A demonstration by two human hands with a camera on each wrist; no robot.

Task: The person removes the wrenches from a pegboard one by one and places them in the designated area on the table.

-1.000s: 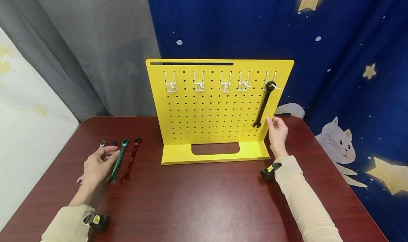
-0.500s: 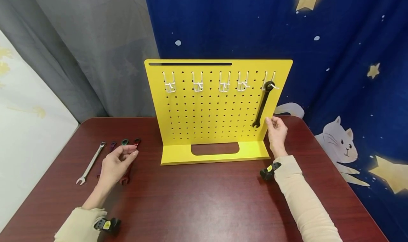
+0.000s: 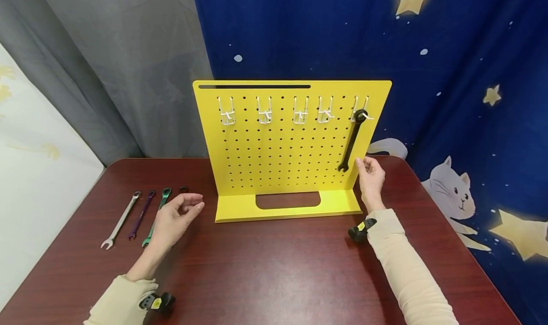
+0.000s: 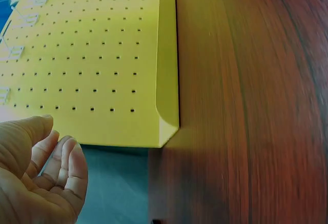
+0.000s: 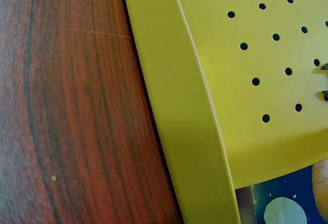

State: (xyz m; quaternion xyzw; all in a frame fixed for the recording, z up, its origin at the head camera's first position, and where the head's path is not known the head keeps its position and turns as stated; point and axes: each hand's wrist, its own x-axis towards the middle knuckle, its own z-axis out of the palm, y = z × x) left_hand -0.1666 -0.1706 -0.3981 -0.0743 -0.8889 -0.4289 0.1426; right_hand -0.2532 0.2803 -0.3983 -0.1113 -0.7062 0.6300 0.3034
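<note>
My left hand (image 3: 177, 218) hovers over the left part of the table with fingers loosely bent and nothing between them; the left wrist view shows a gap between thumb and fingertips. Beside it lie a silver wrench (image 3: 121, 220), a purple wrench (image 3: 142, 215) and a green wrench (image 3: 166, 194), partly covered by the hand. Of a red wrench, just the dark ring end (image 3: 183, 190) shows past the hand. My right hand (image 3: 371, 182) pinches the right edge of a yellow pegboard (image 3: 282, 168), thumb in front. A black wrench (image 3: 352, 142) hangs by its ring end from the rightmost hook.
Several white wire hooks (image 3: 265, 113) run along the upper pegboard. The board's flat foot (image 3: 235, 208) has a long cutout and stands on the dark red wooden table (image 3: 274, 268). Grey and blue curtains (image 3: 299, 34) hang close behind the table.
My left hand has moved right across the row of wrenches, uncovering the silver, purple and part of the green one, and now covers most of the red one. The right hand stays at the board's edge.
</note>
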